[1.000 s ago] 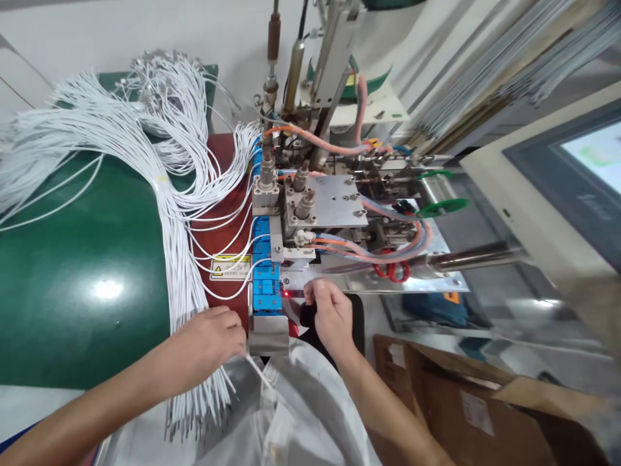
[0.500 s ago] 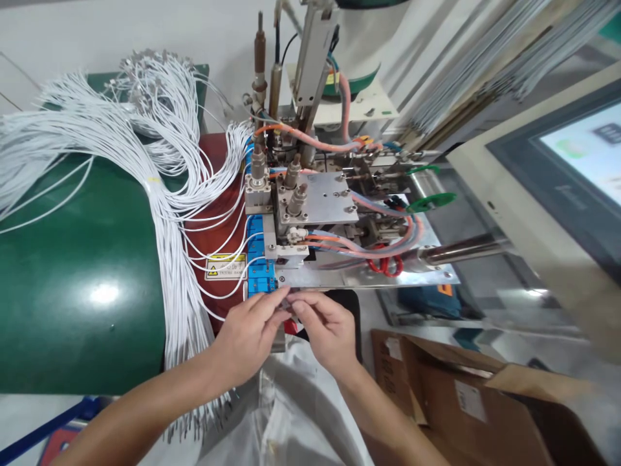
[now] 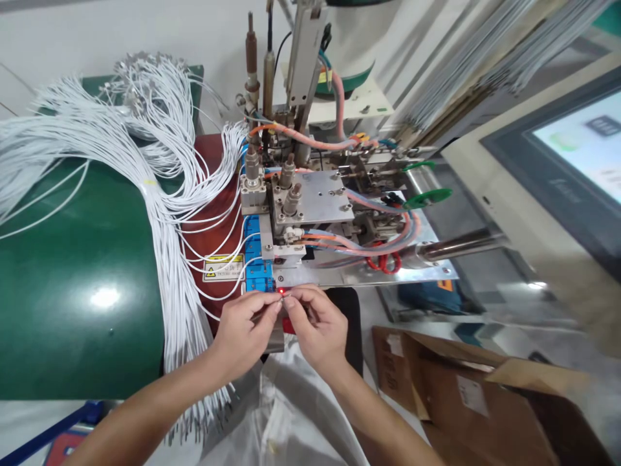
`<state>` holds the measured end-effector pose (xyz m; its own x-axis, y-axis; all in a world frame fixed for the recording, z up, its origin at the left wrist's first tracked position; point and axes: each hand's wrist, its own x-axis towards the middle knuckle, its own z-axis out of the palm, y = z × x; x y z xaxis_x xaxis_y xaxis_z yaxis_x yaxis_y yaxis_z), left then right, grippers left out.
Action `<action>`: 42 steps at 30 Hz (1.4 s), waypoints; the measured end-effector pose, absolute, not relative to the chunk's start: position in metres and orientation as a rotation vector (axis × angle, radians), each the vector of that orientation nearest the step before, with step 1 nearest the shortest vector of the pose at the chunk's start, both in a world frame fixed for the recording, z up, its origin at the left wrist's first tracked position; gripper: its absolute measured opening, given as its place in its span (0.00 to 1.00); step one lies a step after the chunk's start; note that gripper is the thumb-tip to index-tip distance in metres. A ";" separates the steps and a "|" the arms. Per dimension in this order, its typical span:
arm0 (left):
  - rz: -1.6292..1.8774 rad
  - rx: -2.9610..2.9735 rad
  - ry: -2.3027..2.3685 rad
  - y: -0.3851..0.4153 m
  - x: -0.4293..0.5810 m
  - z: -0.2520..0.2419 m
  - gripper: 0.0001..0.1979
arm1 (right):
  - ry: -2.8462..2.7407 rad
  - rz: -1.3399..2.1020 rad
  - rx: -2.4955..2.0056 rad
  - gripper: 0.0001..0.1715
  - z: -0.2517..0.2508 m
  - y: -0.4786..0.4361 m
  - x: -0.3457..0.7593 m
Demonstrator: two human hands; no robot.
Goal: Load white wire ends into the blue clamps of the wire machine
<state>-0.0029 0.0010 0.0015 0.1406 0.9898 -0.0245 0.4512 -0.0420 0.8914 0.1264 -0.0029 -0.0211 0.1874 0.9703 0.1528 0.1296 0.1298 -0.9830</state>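
My left hand point(image 3: 247, 330) is closed in a pinch at the near end of the blue clamp row point(image 3: 257, 255). A white cable point(image 3: 206, 310) runs from the bundle to behind this hand and seems to be in its fingers. My right hand point(image 3: 317, 323) is also pinched, its fingertips meeting those of the left; the small piece between them is mostly hidden. Just beyond the fingertips glows a red light point(image 3: 281, 291). Several white cables lead from the clamps to a large bundle of white cables point(image 3: 162, 259) on the left.
The machine point(image 3: 315, 197) stands ahead with cylinders, hoses and a green-rimmed wire spool point(image 3: 422, 188). Beneath the cables is a green surface point(image 3: 72, 291). A screen point(image 3: 572, 142) leans in at the right, above an open cardboard box point(image 3: 466, 395).
Both hands have shifted slightly left, and their fingertips have come together in a tighter pinch. The red light now shows beyond them. The whole view has shifted a little.
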 end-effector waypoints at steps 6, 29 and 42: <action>0.903 1.597 1.480 -0.002 -0.002 -0.003 0.07 | -1.030 1.035 -1.298 0.06 -0.016 -0.003 0.118; 0.618 1.836 1.318 0.009 -0.017 0.009 0.09 | -1.741 1.082 -1.229 0.06 -0.005 0.020 0.151; 0.837 1.436 1.470 0.004 -0.014 -0.010 0.08 | -1.088 1.224 -1.305 0.08 -0.028 0.004 0.123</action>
